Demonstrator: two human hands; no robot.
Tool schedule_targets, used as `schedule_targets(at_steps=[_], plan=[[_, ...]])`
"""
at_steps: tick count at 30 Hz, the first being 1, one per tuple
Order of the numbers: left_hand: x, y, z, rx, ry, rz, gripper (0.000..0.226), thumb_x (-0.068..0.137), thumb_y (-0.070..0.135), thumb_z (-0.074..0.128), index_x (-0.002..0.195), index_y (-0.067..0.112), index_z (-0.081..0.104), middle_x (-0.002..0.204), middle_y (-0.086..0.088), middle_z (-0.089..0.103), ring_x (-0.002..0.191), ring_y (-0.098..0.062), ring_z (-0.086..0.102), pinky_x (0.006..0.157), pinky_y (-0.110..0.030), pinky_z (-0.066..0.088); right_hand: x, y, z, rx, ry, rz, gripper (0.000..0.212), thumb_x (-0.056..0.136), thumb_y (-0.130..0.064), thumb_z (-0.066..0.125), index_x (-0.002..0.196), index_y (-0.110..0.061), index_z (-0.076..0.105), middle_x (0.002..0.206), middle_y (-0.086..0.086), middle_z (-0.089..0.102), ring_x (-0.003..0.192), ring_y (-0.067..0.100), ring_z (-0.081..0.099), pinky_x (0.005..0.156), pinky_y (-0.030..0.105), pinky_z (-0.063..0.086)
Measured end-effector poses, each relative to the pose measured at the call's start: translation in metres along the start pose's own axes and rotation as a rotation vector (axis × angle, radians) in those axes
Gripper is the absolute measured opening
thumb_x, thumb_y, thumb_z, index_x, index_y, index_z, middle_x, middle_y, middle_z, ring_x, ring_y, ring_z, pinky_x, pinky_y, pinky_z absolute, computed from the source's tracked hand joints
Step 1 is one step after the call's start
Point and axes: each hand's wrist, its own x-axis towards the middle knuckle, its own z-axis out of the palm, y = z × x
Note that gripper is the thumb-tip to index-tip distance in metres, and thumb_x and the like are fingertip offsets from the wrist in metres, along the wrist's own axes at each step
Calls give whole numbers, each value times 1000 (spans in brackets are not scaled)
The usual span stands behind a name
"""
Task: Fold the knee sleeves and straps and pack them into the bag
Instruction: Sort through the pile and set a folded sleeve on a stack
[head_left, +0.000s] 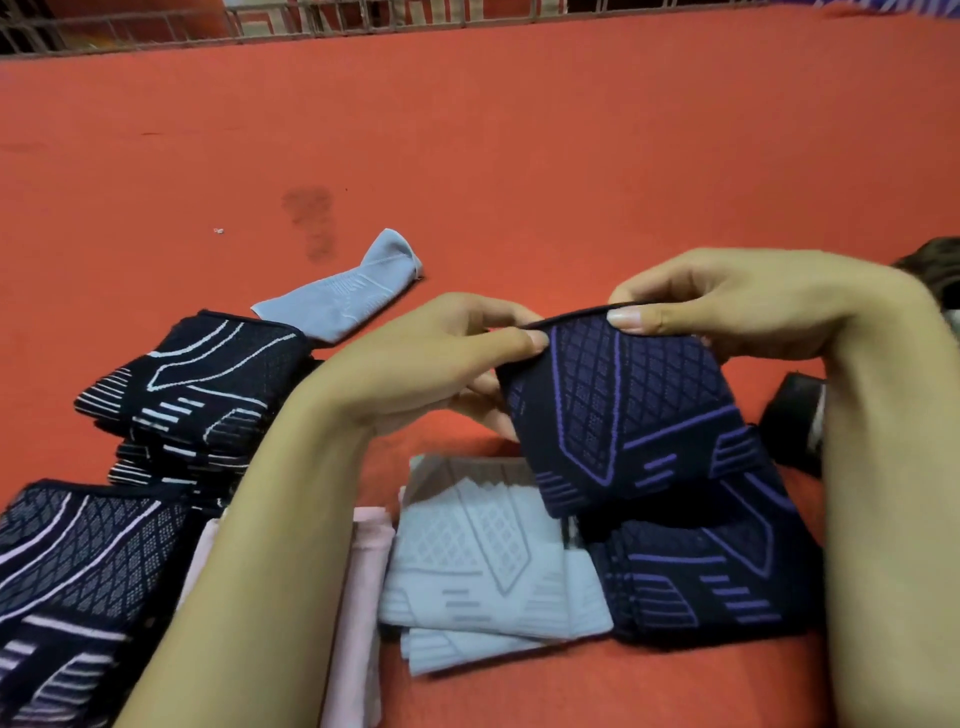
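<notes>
Both my hands hold up a dark navy knee sleeve with purple lines (618, 410) above the red surface. My left hand (431, 358) pinches its upper left edge and my right hand (727, 306) pinches its upper right edge. Under it lies another navy and purple sleeve (696, 582). Beside that one, a folded light grey sleeve (483, 566) rests on the surface. A stack of black sleeves with white lines (197, 384) sits at the left, and one more (78, 582) lies at the lower left. No bag is plainly visible.
A loose light grey sleeve (343, 296) lies farther back on the red surface (519, 156). Pale pink fabric (363, 587) lies under my left forearm. A black object (795, 421) sits at the right, partly hidden by my right arm. A metal railing (311, 21) runs along the far edge.
</notes>
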Motion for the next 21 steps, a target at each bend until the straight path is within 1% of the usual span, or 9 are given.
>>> schedule_targets(at_steps=[3, 6, 10, 14, 15, 17, 18, 20, 21], plan=[[2, 5, 17, 21, -34, 8, 22, 109, 10, 49, 114, 5, 69, 68, 7, 66, 56, -5, 61, 54, -20, 55, -17, 2, -7, -58, -48, 94, 29, 92, -40, 65, 91, -12, 76, 85, 11, 71, 75, 21, 64, 65, 28, 56], [7, 5, 38, 4, -141, -29, 25, 110, 8, 46, 123, 3, 67, 83, -4, 73, 65, -13, 69, 57, -22, 58, -31, 7, -12, -132, -37, 206, 28, 86, -40, 73, 88, -12, 78, 84, 5, 71, 80, 17, 58, 75, 25, 51], [18, 4, 53, -15, -229, -63, 27, 112, 11, 43, 127, 6, 65, 97, -17, 74, 76, -27, 73, 62, -27, 61, -42, 10, -20, -129, -19, 287, 30, 82, -40, 78, 95, -13, 80, 90, 10, 66, 85, 24, 47, 83, 35, 44], [26, -6, 65, 46, -318, -135, 28, 114, 18, 39, 130, 10, 60, 98, -25, 76, 71, -31, 75, 61, -34, 64, -42, 16, -18, -168, 14, 363, 17, 86, -35, 78, 99, -25, 83, 98, 3, 80, 86, 14, 67, 90, 36, 56], [28, -10, 66, 74, -331, -142, 28, 114, 19, 39, 130, 11, 60, 97, -24, 76, 71, -31, 75, 60, -34, 64, -39, 18, -18, -172, 14, 389, 14, 88, -32, 78, 99, -26, 84, 95, 2, 80, 84, 12, 68, 88, 32, 57], [29, -12, 65, 112, -354, -143, 28, 114, 21, 40, 130, 13, 61, 93, -13, 78, 68, -29, 76, 54, -29, 60, -38, 19, -18, -175, 35, 419, 11, 90, -31, 77, 97, -28, 84, 86, -3, 76, 75, 10, 66, 75, 23, 57], [30, -12, 64, 127, -371, -136, 28, 113, 20, 42, 131, 13, 62, 94, -9, 78, 68, -28, 76, 52, -27, 58, -37, 18, -21, -174, 59, 416, 10, 90, -34, 77, 95, -29, 85, 88, -5, 76, 74, 10, 66, 73, 21, 55], [30, -12, 62, 149, -394, -121, 28, 113, 20, 45, 130, 11, 64, 98, -8, 77, 68, -26, 76, 51, -26, 57, -36, 15, -25, -170, 94, 401, 13, 90, -38, 77, 92, -28, 85, 98, -9, 78, 81, 9, 67, 76, 22, 55], [30, -13, 62, 152, -392, -121, 27, 112, 20, 46, 129, 11, 65, 99, -8, 77, 68, -25, 76, 51, -25, 57, -34, 14, -25, -167, 92, 397, 14, 90, -38, 76, 92, -27, 85, 96, -9, 79, 80, 9, 66, 75, 21, 55]])
